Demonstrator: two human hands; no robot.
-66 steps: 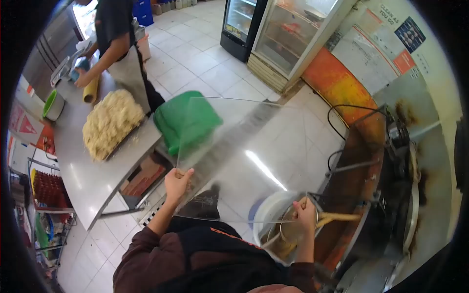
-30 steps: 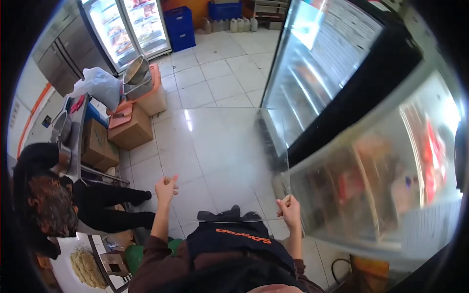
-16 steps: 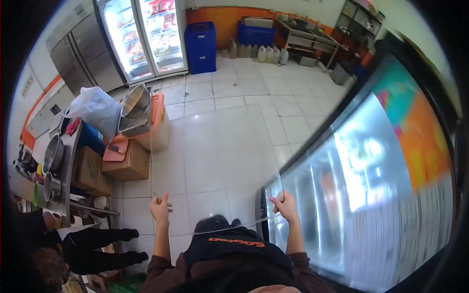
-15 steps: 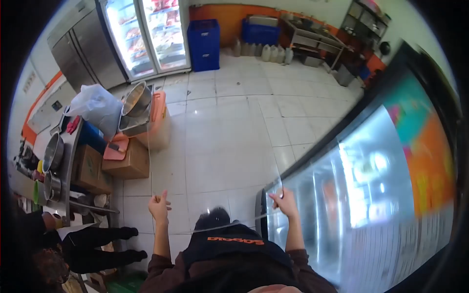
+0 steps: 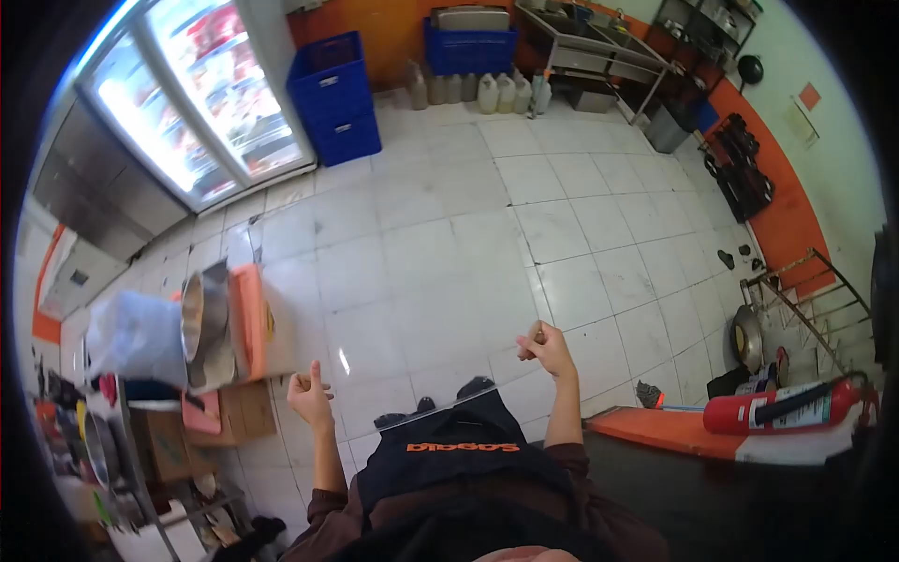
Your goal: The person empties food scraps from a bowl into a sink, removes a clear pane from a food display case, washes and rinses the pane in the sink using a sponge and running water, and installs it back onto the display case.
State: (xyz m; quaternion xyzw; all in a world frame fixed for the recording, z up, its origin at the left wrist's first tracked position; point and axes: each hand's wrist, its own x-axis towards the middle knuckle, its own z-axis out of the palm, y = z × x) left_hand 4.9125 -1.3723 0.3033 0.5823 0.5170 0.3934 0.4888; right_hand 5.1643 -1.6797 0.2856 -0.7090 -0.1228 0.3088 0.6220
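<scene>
Holding a big clear sheet [image 5: 426, 309] with both bare hands right now, and it's so see-through that the floor tiles [image 5: 599, 281] show straight through it. The left hand [image 5: 311, 398] has its fingers curled in at the sheet's left side with the thumb sticking up, though the edge there is too transparent to trace exactly. The right hand [image 5: 548, 351] is clamped on the opposite side, thumb and fingers pinched together. So the sheet sits between the two hands and stretches forward past both, with its near edge crossing just in front of the dark apron [image 5: 468, 440] with orange lettering. That near edge runs at a slant, its end by the right hand looking higher in view. Just beyond the left hand, off to its left, is a tub with an orange lid [image 5: 248, 314], a metal bowl [image 5: 193, 314] next to it and a pale plastic bag [image 5: 136, 337] further left again. A cardboard box [image 5: 248, 417] is near the left hand, on its outer side. Well ahead of both hands are stacked blue crates [image 5: 337, 103] and a row of plastic jugs [image 5: 506, 94]. Out to the right of the right hand, and a bit nearer the body, lies a red fire extinguisher [image 5: 735, 412].
</scene>
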